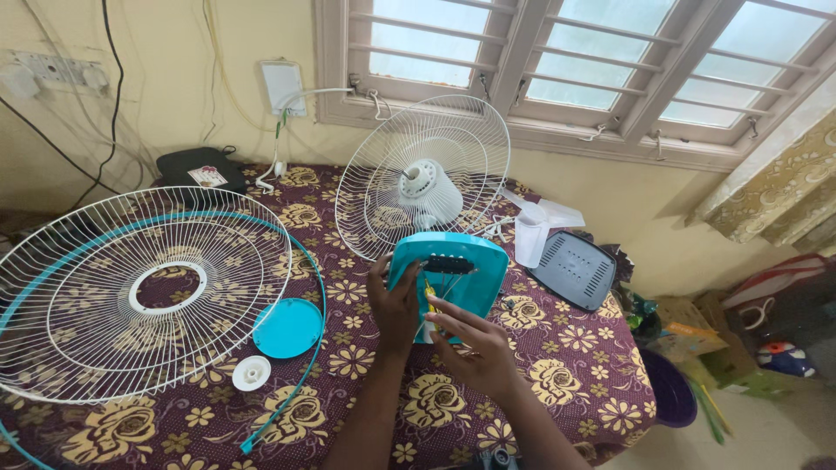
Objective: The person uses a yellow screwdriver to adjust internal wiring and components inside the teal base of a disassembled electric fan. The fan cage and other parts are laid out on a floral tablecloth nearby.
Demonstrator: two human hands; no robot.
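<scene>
The left hand (396, 306) grips the left edge of one teal housing (453, 280), thumb in front, and holds it upright above the table (566, 365). The right hand (475, 348) pinches one yellow-handled screwdriver (430, 300), fingers closed narrowly around it, with the tip up against the housing's face near a dark slot. Both forearms rise from the bottom edge, the right one bent inward.

Two white wire grilles show: one (131, 296) lies flat at left with a teal rim band, its edge cut off, and one (427, 174) stands behind the housing with the motor (428, 190) at its centre. One teal disc (287, 328) and one white cap (251, 372) lie beside the flat grille. One grey box (575, 270) sits at right. The screwdriver's tip is hard to make out.
</scene>
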